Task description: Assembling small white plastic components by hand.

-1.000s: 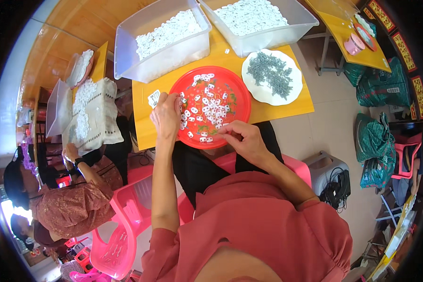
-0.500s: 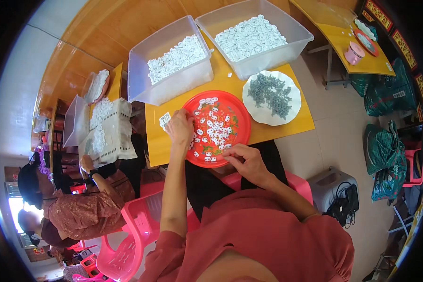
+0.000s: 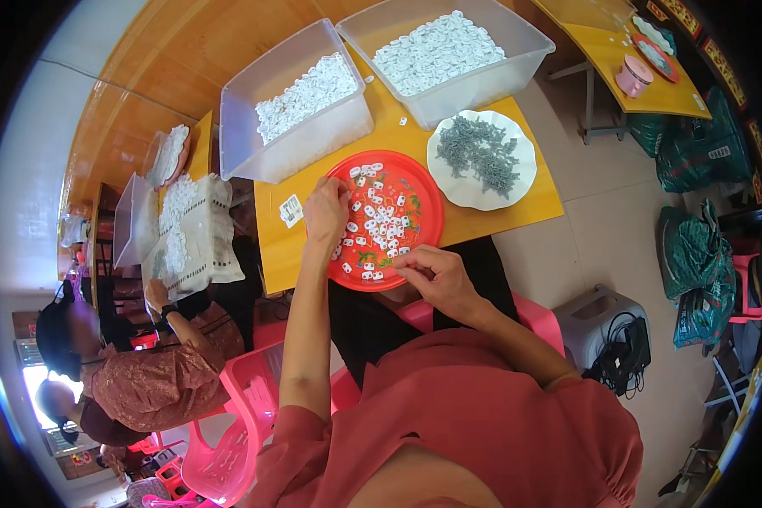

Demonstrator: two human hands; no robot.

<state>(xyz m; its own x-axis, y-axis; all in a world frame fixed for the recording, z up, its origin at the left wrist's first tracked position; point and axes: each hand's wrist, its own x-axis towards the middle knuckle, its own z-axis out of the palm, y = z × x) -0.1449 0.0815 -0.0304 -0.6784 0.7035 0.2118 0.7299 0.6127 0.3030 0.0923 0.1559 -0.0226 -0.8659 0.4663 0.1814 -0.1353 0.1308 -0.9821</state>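
Note:
A round red tray (image 3: pixel 422 201) lies on the yellow table (image 3: pixel 491 222) before me, strewn with several small white plastic pieces (image 3: pixel 379 227). My left hand (image 3: pixel 325 215) rests on the tray's left rim, fingers curled over the pieces there. My right hand (image 3: pixel 430 277) hovers at the tray's near rim, thumb and fingers pinched together on a small white piece. A white plate (image 3: pixel 525 176) heaped with small grey parts (image 3: pixel 478 152) sits to the right of the tray.
Two clear plastic tubs (image 3: pixel 254 161) (image 3: pixel 483 85) of white pieces stand behind the tray. A person in a brown top (image 3: pixel 157 381) works at a neighbouring table to my left. Pink plastic chairs (image 3: pixel 229 432), green bags (image 3: pixel 694 271) and a grey box with cables (image 3: pixel 605 326) surround me.
The view has shifted, so the table sits more central. My left hand stays at the tray's left rim and my right hand remains pinched at its near rim.

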